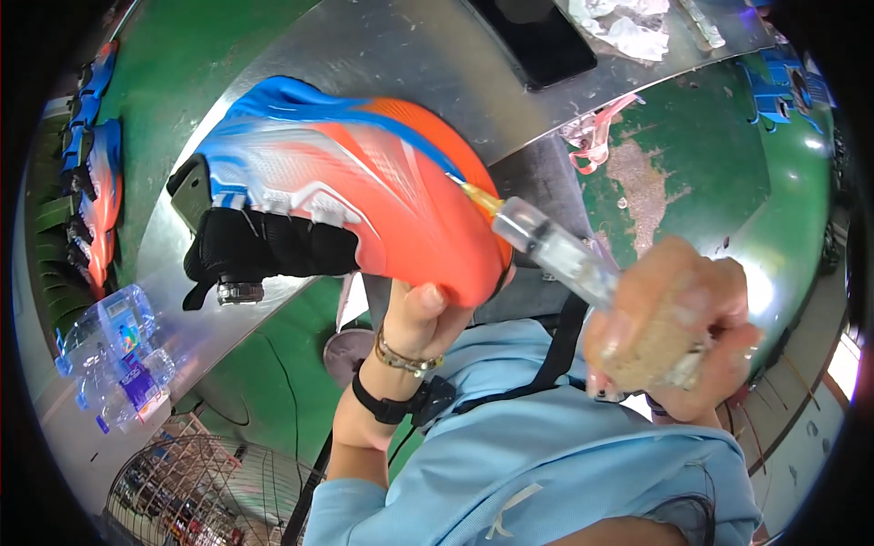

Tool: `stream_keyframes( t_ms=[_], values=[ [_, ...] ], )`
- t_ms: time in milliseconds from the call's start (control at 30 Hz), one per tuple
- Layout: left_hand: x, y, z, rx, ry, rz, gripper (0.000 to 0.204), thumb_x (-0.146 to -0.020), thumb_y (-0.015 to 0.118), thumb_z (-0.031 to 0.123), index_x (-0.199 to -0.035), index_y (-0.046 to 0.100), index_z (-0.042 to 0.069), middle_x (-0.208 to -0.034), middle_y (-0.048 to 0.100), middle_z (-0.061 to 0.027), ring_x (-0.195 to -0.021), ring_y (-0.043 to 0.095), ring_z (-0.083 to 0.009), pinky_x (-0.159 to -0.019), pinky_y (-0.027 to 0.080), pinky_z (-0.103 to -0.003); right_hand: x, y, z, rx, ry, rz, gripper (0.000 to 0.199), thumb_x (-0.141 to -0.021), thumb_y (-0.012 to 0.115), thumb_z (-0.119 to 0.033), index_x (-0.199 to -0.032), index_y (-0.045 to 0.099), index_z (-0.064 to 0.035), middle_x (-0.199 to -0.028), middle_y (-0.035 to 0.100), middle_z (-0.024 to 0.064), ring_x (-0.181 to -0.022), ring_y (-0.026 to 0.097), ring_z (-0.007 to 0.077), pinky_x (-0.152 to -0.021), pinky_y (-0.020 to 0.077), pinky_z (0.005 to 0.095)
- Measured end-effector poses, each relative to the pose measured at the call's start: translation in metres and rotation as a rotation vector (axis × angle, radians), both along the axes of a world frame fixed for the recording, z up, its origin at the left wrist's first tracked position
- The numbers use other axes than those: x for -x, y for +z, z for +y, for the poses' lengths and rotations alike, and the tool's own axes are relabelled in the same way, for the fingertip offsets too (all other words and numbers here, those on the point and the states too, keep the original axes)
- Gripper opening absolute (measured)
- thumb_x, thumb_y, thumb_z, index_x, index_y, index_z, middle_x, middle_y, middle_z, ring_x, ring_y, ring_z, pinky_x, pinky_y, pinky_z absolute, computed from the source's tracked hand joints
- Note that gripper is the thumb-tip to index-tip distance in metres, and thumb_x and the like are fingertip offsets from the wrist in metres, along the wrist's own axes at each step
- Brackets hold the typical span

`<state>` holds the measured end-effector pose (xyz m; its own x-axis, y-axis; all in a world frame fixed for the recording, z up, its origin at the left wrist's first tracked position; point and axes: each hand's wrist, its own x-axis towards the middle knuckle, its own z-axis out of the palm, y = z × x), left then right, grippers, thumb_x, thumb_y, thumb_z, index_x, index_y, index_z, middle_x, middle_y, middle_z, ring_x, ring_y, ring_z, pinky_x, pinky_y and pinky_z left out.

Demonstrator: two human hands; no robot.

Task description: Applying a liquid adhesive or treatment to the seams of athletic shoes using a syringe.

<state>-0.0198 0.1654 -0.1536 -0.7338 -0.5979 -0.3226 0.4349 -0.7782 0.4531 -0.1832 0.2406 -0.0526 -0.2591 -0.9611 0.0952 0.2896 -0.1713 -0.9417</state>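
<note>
A sneaker [364,182], coral, white and blue with an orange sole and black collar, is held on its side above the metal table. My left hand [421,318] is closed around its toe end from beneath; most of those fingers are hidden behind it. In my right hand [678,318], a clear syringe [555,250] with a yellow needle hub is gripped. Its thin tip meets the seam between the blue edge and the orange sole, or hovers just over it. A rough tan lump [663,341] also sits in my right hand's grasp.
A black phone [537,41] and crumpled white plastic [624,27] lie on the metal table [401,55]. Clear plastic bottles [118,355] stand at left. More sneakers [102,191] line a green rack at far left. A wire fan guard [209,491] is at lower left.
</note>
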Motion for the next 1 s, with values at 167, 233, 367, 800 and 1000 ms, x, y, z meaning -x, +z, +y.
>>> stream_keyframes(
  t_ms=[167, 233, 367, 800, 1000],
  values=[
    [0.042, 0.010, -0.014, -0.031, 0.029, 0.141, 0.078, -0.066, 0.075, 0.032, -0.129, 0.034, 0.012, -0.134, 0.035, -0.0071, -0.127, 0.030, -0.0233, -0.103, 0.033, -0.038, 0.008, -0.001, 0.017, 0.092, -0.148, -0.130, 0.034, -0.089, 0.037, -0.049, -0.099, 0.049, -0.0191, -0.076, 0.044, 0.0129, -0.035, 0.043, 0.0221, -0.030, 0.0410, 0.0274],
    [0.053, 0.008, -0.015, -0.023, 0.073, 0.224, 0.070, -0.071, 0.072, 0.027, -0.128, 0.036, 0.009, -0.135, 0.035, -0.0058, -0.128, 0.027, -0.0221, -0.100, 0.039, -0.036, 0.010, -0.002, 0.019, 0.101, -0.146, -0.094, 0.035, -0.089, 0.035, -0.050, -0.099, 0.049, -0.0190, -0.076, 0.044, 0.0125, -0.035, 0.042, 0.0215, -0.030, 0.0405, 0.0267],
    [0.067, 0.005, -0.021, -0.004, 0.116, 0.242, 0.062, -0.075, 0.068, 0.024, -0.125, 0.037, 0.005, -0.136, 0.031, -0.0111, -0.127, 0.029, -0.0202, -0.098, 0.040, -0.034, 0.000, 0.008, 0.018, -0.054, -0.267, 0.110, 0.042, -0.088, 0.030, -0.053, -0.102, 0.048, -0.0174, -0.078, 0.044, 0.0116, -0.036, 0.042, 0.0207, -0.030, 0.0391, 0.0262],
    [0.091, 0.029, -0.041, 0.100, 0.178, 0.172, 0.048, -0.084, 0.057, 0.029, -0.122, 0.041, 0.004, -0.131, 0.039, -0.0142, -0.107, 0.052, -0.0189, -0.088, 0.046, -0.031, -0.004, 0.004, 0.004, 0.124, -0.174, 0.252, 0.041, -0.089, 0.033, -0.049, -0.104, 0.045, -0.0127, -0.083, 0.046, 0.0163, -0.045, 0.049, 0.0235, -0.038, 0.0449, 0.0289],
    [0.091, 0.062, -0.046, -0.090, 0.272, -0.006, 0.042, -0.082, 0.060, 0.032, -0.112, 0.049, 0.005, -0.117, 0.054, -0.0140, -0.093, 0.058, -0.0164, -0.079, 0.049, -0.029, -0.004, -0.006, -0.004, 0.221, -0.127, 0.302, 0.041, -0.089, 0.035, -0.047, -0.105, 0.044, -0.0104, -0.085, 0.047, 0.0186, -0.050, 0.052, 0.0248, -0.041, 0.0478, 0.0303]
  ],
)
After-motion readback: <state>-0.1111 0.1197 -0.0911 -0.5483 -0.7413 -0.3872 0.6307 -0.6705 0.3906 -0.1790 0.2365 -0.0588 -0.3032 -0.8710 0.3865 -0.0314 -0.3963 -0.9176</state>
